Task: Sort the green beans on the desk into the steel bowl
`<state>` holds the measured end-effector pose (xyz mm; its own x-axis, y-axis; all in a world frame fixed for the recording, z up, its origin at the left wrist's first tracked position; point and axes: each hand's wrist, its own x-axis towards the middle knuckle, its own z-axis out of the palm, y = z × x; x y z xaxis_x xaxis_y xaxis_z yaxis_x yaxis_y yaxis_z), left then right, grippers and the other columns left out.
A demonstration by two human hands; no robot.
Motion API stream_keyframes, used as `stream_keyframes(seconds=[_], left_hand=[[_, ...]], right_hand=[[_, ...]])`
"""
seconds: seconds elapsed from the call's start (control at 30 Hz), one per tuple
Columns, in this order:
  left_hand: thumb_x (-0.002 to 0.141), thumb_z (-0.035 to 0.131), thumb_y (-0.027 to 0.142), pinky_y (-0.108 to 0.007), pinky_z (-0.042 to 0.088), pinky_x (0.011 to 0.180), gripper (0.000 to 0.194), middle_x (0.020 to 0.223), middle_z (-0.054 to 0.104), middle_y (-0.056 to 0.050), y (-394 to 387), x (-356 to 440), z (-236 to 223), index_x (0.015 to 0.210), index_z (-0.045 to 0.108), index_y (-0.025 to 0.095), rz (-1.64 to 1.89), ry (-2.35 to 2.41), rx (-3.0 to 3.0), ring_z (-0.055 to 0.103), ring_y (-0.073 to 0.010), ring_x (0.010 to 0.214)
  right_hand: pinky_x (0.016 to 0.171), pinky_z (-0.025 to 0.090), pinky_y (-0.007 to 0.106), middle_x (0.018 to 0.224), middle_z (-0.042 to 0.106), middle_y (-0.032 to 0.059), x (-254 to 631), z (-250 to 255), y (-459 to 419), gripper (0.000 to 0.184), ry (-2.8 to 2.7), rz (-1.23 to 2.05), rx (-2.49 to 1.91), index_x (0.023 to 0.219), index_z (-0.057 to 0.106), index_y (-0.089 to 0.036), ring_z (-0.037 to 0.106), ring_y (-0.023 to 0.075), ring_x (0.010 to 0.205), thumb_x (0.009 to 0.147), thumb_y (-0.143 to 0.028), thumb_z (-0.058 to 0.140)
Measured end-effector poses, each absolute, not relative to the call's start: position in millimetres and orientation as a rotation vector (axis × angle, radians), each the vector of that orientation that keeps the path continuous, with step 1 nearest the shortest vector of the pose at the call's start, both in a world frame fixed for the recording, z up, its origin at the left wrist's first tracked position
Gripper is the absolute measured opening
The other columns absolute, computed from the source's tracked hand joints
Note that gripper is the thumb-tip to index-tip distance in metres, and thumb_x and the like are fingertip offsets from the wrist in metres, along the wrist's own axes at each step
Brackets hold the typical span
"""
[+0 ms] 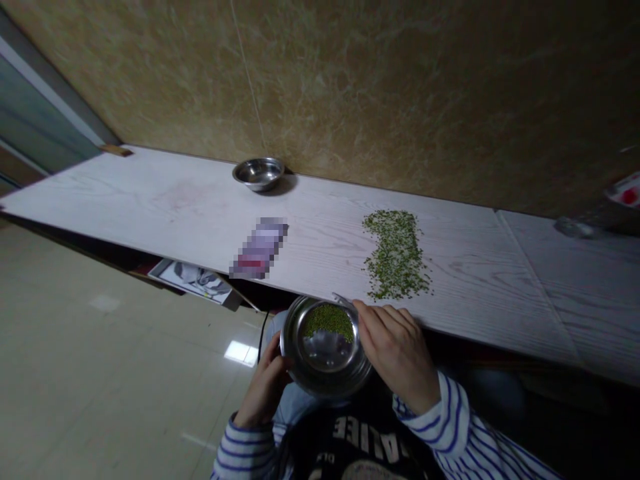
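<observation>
My left hand [267,385] grips the left rim of a steel bowl [327,385], its thumb over the edge. The bowl is just off the table's front edge, above my lap. A heap of small green beans [329,321] lies on the far side of its floor. My right hand [395,343] is closed at the bowl's right rim. From its fingers sticks out a thin, pale, metal-looking tool [342,300], pointing left over the rim; its kind is unclear. More green beans [397,257] lie scattered in a patch on the table beyond my right hand.
A second steel bowl [259,175] stands by the wall on the white table [320,233]. A pixelated phone-like object [261,248] lies nearer the front edge. An open drawer [197,279] juts out below at left. A clear container [580,228] is at far right.
</observation>
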<state>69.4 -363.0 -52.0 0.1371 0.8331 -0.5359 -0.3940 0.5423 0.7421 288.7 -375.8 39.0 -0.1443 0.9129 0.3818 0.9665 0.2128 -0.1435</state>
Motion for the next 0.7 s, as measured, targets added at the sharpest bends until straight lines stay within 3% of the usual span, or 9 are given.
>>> stream_keyframes(seconds=[0.2,0.47,0.7], left_hand=[[0.065,0.070,0.021,-0.029,0.048,0.058,0.058,0.098,0.069,-0.005,-363.5,65.5,-54.0,0.122,0.060,0.020,0.938,1.101,0.485,0.059,-0.0186,0.071],[0.069,0.069,0.025,-0.029,0.049,0.059,0.062,0.076,0.064,0.000,-381.2,70.7,-54.6,0.128,0.052,0.018,0.873,1.184,0.484,0.057,-0.0157,0.064],[0.073,0.068,0.028,-0.030,0.049,0.060,0.062,0.078,0.062,0.000,-398.5,90.6,-56.1,0.131,0.049,0.020,0.871,1.161,0.538,0.056,-0.0172,0.068]], right_hand=[[0.074,0.037,0.034,0.089,0.071,0.0042,286.4,43.7,-385.2,0.028,-2.166,-0.155,-1.609,0.119,0.061,-0.015,0.060,0.0185,0.080,0.093,-0.014,0.051],[0.071,0.041,0.033,0.082,0.071,0.0050,326.4,38.3,-405.3,0.024,-1.981,-0.318,-1.669,0.113,0.064,-0.014,0.062,0.0186,0.073,0.093,-0.014,0.050],[0.073,0.048,0.034,0.086,0.072,0.0083,372.8,24.3,-431.5,0.025,-1.846,-0.416,-1.735,0.113,0.064,-0.012,0.066,0.0202,0.074,0.095,-0.021,0.048]])
